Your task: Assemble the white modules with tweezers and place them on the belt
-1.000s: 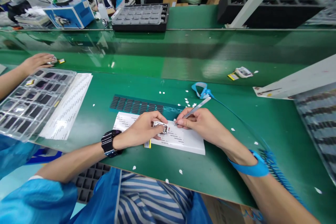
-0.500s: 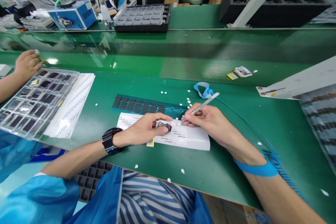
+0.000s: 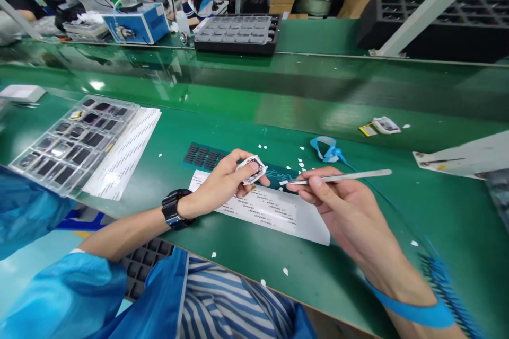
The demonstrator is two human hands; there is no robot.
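Note:
My left hand holds a small silver watch case lifted above the white label sheet. My right hand grips metal tweezers, their tip pointing left toward the case, a small gap apart. The label sheet lies on the green table under both hands. Behind it sits a teal strip with rows of small black pads. A black watch is on my left wrist and a blue strap on my right wrist.
A clear tray of dark parts and a printed sheet lie at the left. A blue wrist-strap clip and a small part with a yellow tab rest farther back. White scraps dot the table. A black tray and blue box stand beyond the belt.
My left hand lifted the watch case off the label sheet. My right hand drew the tweezers back and laid them level. The co-worker's hand at the left left the view.

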